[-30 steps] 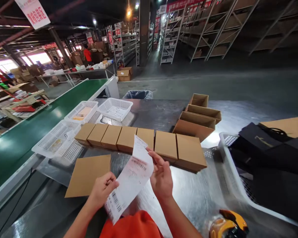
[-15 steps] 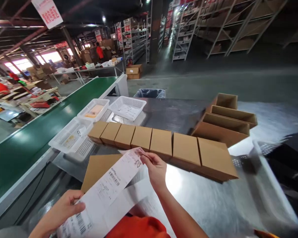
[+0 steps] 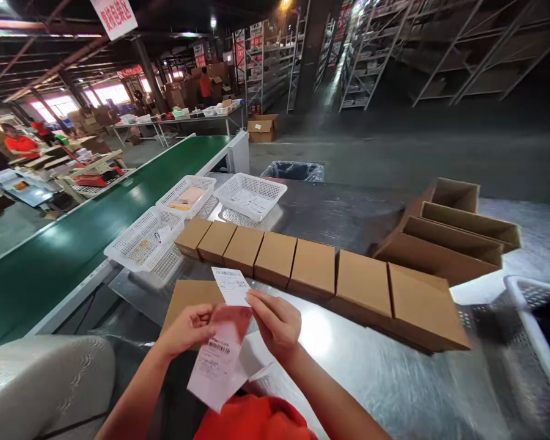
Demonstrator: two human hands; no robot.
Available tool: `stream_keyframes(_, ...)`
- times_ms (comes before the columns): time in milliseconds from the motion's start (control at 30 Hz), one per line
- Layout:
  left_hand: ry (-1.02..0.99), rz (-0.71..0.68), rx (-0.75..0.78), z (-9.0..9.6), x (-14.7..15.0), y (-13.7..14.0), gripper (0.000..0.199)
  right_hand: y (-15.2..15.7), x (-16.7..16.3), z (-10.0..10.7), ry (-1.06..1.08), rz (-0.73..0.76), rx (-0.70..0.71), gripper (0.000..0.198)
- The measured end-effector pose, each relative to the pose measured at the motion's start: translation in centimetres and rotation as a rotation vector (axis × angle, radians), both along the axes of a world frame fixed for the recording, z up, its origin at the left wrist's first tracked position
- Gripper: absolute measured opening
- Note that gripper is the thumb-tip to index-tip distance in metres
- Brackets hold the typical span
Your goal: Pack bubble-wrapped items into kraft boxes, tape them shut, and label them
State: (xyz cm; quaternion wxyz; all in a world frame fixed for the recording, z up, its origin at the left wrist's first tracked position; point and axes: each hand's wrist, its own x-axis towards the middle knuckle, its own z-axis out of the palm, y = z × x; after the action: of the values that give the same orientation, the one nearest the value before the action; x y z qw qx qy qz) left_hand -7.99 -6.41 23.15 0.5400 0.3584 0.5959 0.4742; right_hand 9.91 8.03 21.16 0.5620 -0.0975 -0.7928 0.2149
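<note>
Between my two hands hangs a strip of printed shipping labels (image 3: 217,363) with barcodes, its lower part shaded. My left hand (image 3: 186,330) is closed on its left edge, thumb against the paper. My right hand (image 3: 275,321) pinches the paper at the upper right, where a white label end (image 3: 229,284) sticks up. A flat cardboard piece (image 3: 187,296) lies partly behind my left hand. Just beyond my hands runs a row of several closed brown boxes (image 3: 314,263) on the metal table (image 3: 348,366).
White plastic baskets (image 3: 140,241) with small items and papers stand at the back left, beside a green conveyor belt (image 3: 132,195). Open cardboard boxes (image 3: 449,244) stand at the right. A lined bin (image 3: 293,171) is behind the table. People in red work far left.
My left hand has moved up and right, closer to my right hand. The label strip, stretched long before, is now folded or gathered shorter between them. The view has shifted slightly.
</note>
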Motion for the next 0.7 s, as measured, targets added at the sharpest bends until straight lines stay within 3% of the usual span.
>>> stream_keyframes(100,0.134,-0.046,0.024,0.5,1.4,3.1,0.046,1.0,1.0,-0.5,-0.021,-0.064,-0.158,0.026)
stream_keyframes(200,0.177,-0.098,0.045,1.2,2.4,4.6,0.045,1.4,1.8,-0.6,0.005,-0.089,-0.508,0.025)
stream_keyframes(300,0.194,-0.134,0.125,1.3,2.9,5.2,0.037,1.4,2.4,-0.4,0.099,-0.006,-0.900,0.034)
stream_keyframes(400,0.124,-0.233,0.051,0.4,3.4,5.6,0.032,1.6,3.0,-0.2,0.239,0.001,-1.129,0.028)
stream_keyframes(467,0.046,-0.294,-0.035,-0.5,4.1,6.0,0.033,1.9,3.5,-0.2,0.319,-0.091,-1.127,0.018)
stream_keyframes(533,-0.023,-0.290,-0.044,-1.3,5.1,6.7,0.039,2.0,3.9,-0.2,0.337,-0.172,-1.025,0.011)
stream_keyframes(700,-0.120,-0.063,0.015,-1.7,8.0,9.0,0.055,1.3,4.7,0.2,0.241,-0.171,-0.745,0.016)
